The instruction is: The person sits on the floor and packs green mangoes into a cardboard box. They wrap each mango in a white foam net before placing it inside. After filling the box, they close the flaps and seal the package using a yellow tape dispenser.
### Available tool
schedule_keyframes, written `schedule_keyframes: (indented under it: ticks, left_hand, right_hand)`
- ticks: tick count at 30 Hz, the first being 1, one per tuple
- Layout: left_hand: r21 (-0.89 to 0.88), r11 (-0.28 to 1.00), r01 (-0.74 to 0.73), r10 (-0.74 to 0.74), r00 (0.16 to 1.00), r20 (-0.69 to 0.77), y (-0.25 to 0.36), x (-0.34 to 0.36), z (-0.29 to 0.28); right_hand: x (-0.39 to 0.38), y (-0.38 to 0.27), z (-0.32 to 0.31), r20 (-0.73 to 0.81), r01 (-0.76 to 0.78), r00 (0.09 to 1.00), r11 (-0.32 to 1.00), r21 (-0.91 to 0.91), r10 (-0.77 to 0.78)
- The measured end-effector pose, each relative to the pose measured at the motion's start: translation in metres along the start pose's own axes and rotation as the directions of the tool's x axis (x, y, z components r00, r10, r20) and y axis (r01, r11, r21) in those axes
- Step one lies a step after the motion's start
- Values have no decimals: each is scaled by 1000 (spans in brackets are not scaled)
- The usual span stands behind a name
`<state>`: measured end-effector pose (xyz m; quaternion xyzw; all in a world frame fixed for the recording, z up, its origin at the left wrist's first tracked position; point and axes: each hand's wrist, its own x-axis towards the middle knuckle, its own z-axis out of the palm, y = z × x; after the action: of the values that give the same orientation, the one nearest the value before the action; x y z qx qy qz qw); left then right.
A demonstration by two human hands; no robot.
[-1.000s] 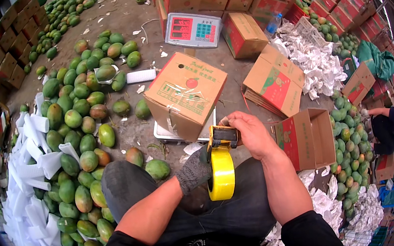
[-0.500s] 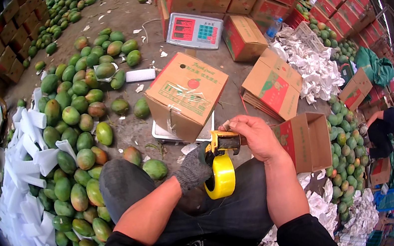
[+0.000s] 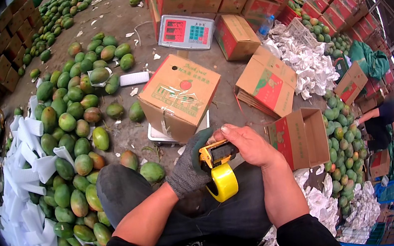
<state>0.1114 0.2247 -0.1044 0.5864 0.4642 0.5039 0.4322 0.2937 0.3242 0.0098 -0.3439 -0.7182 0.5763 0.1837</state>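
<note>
Above my lap, a yellow tape dispenser carries a large roll of yellow packing tape. My left hand, in a grey knitted glove with a darker palm, is closed round the dispenser's handle. My right hand is bare and bent in at the dispenser's head, its thumb along the top edge. Its fingertips meet those of the left; what they pinch is hidden. Just beyond both hands, a cardboard carton with clear tape over its closed top stands on the white platform of a scale.
Green mangoes heap at left beside white foam sleeves. The scale's display stands behind the carton. Flattened cartons, an open carton and crumpled white paper lie at right. Another person bends at far right.
My right hand has turned over and closed in against the dispenser's head, meeting the left fingers. The dispenser has tilted slightly. The whole view has shifted a little.
</note>
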Motion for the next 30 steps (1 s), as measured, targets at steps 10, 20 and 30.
schedule_keyframes:
  ticks: [10,20,30]
  left_hand:
    - [489,850,-195,225,974,-2,30,-3,-5]
    - [517,827,-220,198,975,99,39,-11,2]
    - [556,751,-355,339,931,136,43,-14,16]
  right_hand:
    - [-29,-9,-5,-244,-12,968,984,175,56]
    - [-79,-57,-27,103,290,956,845,-449,-273]
    - [-73,-68,-36,103,-232,957,930,-286,270]
